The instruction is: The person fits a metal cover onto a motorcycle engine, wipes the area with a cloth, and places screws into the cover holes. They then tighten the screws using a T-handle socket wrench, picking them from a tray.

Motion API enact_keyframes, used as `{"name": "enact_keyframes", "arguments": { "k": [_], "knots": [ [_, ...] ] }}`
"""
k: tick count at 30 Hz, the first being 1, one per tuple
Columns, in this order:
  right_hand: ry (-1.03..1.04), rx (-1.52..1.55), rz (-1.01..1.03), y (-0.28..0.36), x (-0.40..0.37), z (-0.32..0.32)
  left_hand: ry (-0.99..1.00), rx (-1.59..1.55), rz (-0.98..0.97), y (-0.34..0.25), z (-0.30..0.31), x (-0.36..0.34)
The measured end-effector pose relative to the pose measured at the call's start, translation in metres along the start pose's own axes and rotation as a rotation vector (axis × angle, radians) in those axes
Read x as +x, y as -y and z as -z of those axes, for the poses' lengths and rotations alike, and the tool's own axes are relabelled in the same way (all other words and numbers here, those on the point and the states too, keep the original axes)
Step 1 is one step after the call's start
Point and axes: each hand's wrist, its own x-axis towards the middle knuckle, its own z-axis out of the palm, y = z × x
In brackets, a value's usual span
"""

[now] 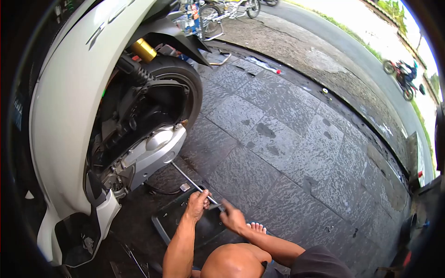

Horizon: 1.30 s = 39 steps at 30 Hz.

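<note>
A long, thin metal T-handle wrench (185,176) runs at a slant from the lower edge of the silver engine cover (172,144) back toward me. My left hand (198,205) is closed around its shaft, thumb on top. At the near end, my right hand (233,217) is on the crossbar with its fingers bent; they are slightly smeared by motion. The wrench's far tip meets the cover's underside, and the fastener there is too small to make out. Below both hands lies a black tray (159,228) on the floor.
A pale scooter body (62,116) with its rear tyre (195,95) fills the left side. Thin metal tools (134,259) lie at lower left. Wet dark tiles (259,171) stretch right toward a kerb. Another motorcycle (211,16) stands behind; a rider on a motorbike (405,76) is on the road.
</note>
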Motion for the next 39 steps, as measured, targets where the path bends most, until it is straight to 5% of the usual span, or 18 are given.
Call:
{"name": "enact_keyframes", "arguments": {
  "k": [2,3,4,6,7,8,10,14,16,22,26,28,31,33,36,38,39],
  "knots": [
    [0.147,-0.045,0.534,-0.030,-0.005,-0.025,0.013,-0.020,-0.002,0.008,0.007,0.008],
    [0.179,-0.005,0.577,-0.001,-0.006,-0.004,-0.020,0.045,-0.006,0.008,0.007,0.008],
    [0.178,-0.011,0.558,0.014,-0.005,0.012,-0.059,0.109,-0.011,0.009,0.009,0.007],
    [-0.165,0.154,0.037,0.033,0.001,0.029,-0.059,0.025,0.013,0.009,0.010,0.005],
    [-0.096,0.086,-0.148,0.007,0.006,0.010,-0.055,0.005,0.007,0.007,0.009,0.006],
    [-0.015,0.087,0.242,-0.033,-0.002,-0.022,-0.051,-0.018,-0.002,0.005,0.008,0.009],
    [0.742,-0.171,0.230,-0.082,0.001,-0.059,-0.060,-0.053,-0.017,0.003,0.005,0.014],
    [0.927,-0.289,0.062,-0.017,-0.020,-0.008,-0.100,-0.047,-0.025,0.001,0.003,0.019],
    [0.765,-0.191,0.194,-0.070,-0.009,-0.032,-0.107,-0.053,-0.028,0.005,0.008,0.020],
    [0.840,-0.176,0.205,-0.038,-0.020,-0.024,-0.120,-0.010,-0.045,0.003,0.014,0.017],
    [0.634,-0.134,0.228,-0.035,-0.022,-0.025,-0.155,0.028,-0.024,0.006,0.017,0.017],
    [0.193,0.019,0.087,-0.010,-0.019,-0.011,-0.162,0.039,-0.021,0.004,0.018,0.017],
    [0.020,-0.186,0.288,0.029,-0.007,0.020,-0.164,0.057,-0.022,0.001,0.019,0.017],
    [-0.269,-0.749,0.723,0.057,0.007,0.029,-0.159,0.086,-0.032,0.001,0.020,0.019],
    [-0.121,-0.698,0.745,0.055,0.043,0.013,-0.216,0.100,-0.067,0.001,0.018,0.019],
    [-0.017,-0.093,0.463,0.050,0.040,-0.005,-0.209,0.206,-0.028,-0.002,0.026,0.018],
    [-0.027,-0.073,0.430,0.053,0.037,-0.013,-0.188,0.226,-0.048,-0.008,0.030,0.016]
  ]
}}
